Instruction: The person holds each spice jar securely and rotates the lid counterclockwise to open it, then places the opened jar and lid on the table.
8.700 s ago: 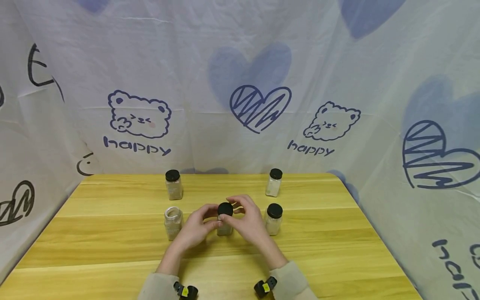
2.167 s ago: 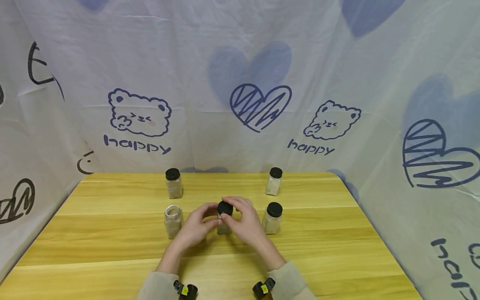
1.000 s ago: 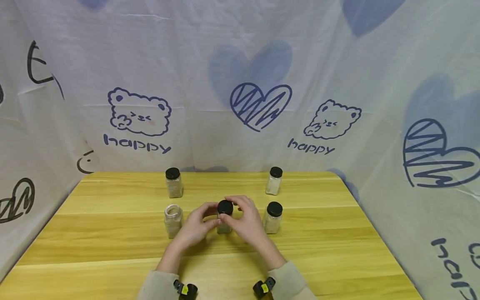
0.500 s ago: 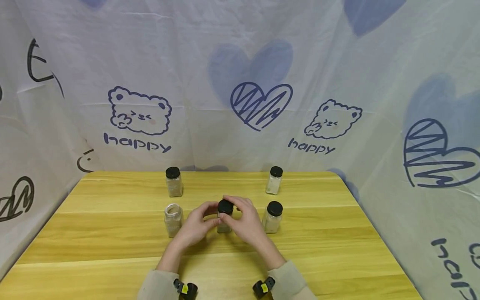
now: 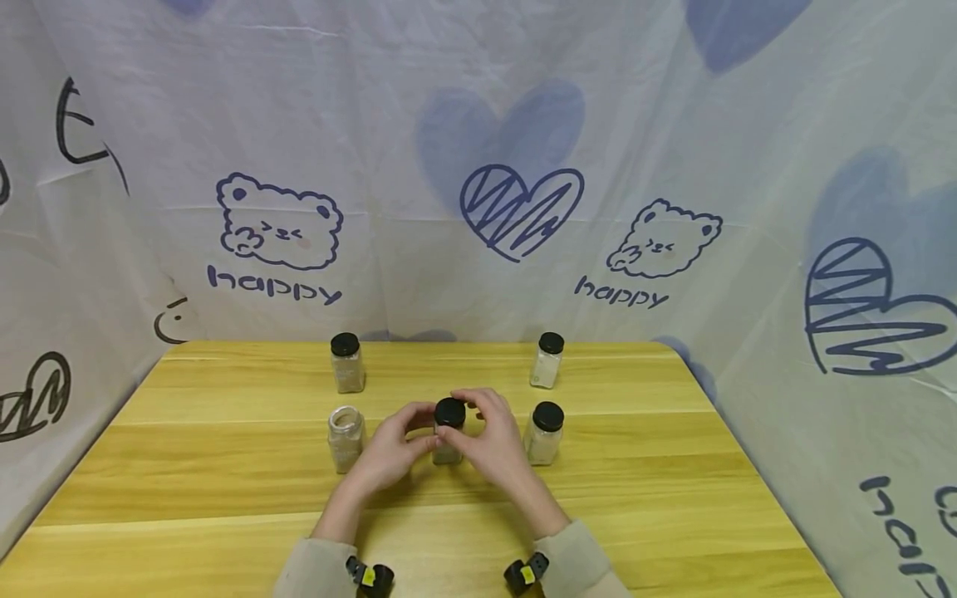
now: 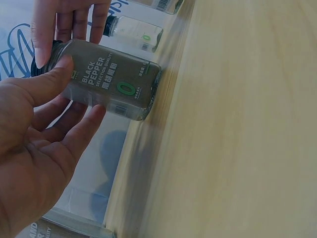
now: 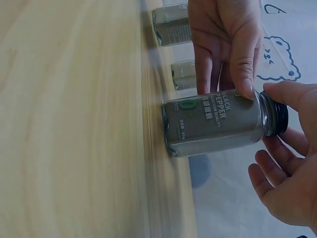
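Observation:
A square clear jar labelled black pepper (image 7: 213,124), filled with grey-brown powder, stands upright on the table in front of me. My left hand (image 5: 389,453) holds its body, thumb on the near side and fingers behind. At the black screw lid (image 5: 450,411) is my right hand (image 5: 489,440), its thumb against the near edge and its fingers curved round the far side. The lid sits on the jar's neck. To the left of my left hand, a similar jar without a lid (image 5: 346,448) shows its pale round mouth.
Close to the right of my right hand stands a black-lidded jar of pale contents (image 5: 543,444). Two more lidded jars stand farther back, one at the left (image 5: 347,374) and one at the right (image 5: 547,370). A printed cloth (image 5: 411,274) hangs behind the wooden table (image 5: 643,515).
My right fingers have shifted back and forth round the lid and now spread wider behind it than half a second ago. The left hand and the jars keep their places.

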Tool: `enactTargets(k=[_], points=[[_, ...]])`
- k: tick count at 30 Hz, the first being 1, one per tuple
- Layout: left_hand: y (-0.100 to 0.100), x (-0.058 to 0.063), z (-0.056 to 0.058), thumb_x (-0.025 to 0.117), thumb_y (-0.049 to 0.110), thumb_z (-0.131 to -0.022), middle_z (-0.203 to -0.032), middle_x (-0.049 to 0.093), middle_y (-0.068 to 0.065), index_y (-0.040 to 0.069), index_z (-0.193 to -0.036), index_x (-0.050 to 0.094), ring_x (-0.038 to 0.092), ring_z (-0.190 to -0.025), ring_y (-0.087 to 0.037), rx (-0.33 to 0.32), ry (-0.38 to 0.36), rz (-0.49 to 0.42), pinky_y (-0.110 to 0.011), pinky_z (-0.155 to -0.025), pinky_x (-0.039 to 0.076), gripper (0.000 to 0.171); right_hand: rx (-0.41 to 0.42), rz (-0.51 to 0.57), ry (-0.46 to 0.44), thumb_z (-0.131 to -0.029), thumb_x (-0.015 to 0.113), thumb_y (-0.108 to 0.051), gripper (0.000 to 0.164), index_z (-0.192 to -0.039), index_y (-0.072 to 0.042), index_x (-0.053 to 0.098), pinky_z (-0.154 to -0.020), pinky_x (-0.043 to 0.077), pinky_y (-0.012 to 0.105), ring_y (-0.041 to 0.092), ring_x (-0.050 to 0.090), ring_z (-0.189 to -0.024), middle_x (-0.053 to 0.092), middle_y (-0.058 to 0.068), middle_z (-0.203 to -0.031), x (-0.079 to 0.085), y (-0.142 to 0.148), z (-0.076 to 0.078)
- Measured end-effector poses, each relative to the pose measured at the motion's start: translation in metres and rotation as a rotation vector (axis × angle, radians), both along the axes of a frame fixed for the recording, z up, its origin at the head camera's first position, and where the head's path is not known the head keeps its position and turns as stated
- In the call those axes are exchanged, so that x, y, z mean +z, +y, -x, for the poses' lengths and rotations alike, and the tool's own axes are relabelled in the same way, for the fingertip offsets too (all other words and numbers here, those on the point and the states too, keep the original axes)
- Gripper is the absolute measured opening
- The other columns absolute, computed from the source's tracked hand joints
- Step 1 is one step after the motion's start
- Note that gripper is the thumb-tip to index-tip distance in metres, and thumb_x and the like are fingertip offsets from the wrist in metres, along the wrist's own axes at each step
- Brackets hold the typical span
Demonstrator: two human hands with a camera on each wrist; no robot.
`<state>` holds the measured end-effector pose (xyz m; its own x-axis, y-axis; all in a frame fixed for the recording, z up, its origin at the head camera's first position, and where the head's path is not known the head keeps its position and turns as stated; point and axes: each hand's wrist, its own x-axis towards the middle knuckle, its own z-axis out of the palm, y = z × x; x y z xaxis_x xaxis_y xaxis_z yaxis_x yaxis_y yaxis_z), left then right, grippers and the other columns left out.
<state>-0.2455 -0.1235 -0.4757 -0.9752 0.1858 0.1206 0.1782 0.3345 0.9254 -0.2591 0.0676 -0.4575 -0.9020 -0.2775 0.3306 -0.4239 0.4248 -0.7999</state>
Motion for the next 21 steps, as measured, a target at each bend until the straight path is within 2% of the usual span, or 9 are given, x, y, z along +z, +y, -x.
enactTargets(k=[9,21], points=[[0.0006,-0.0005,0.0,0.072,0.007,-0.098,-0.135,0.065,-0.017,0.002,-0.141,0.059,0.058,-0.131,-0.039,0.001,-0.006,-0.006,-0.055,-0.111,0.048,0.045,0.029,-0.032,0.009,-0.093,0.079,-0.016,0.048,-0.139,-0.011,0.066,-0.102,0.051,0.053,0.026,0.054,-0.126,0.064,0.007,-0.139,0.0014,0.0014,-0.0019],[0.0002,0.0004,-0.0011,0.071,0.006,-0.098,-0.135,0.065,-0.016,0.002,-0.141,0.059,0.058,-0.132,-0.038,0.003,0.002,0.01,-0.056,-0.112,0.047,0.045,0.053,-0.042,-0.01,-0.097,0.077,-0.024,0.05,-0.144,-0.014,0.063,-0.102,0.051,0.057,0.026,0.053,-0.126,0.063,0.005,-0.142,0.0031,0.0009,-0.0035]])
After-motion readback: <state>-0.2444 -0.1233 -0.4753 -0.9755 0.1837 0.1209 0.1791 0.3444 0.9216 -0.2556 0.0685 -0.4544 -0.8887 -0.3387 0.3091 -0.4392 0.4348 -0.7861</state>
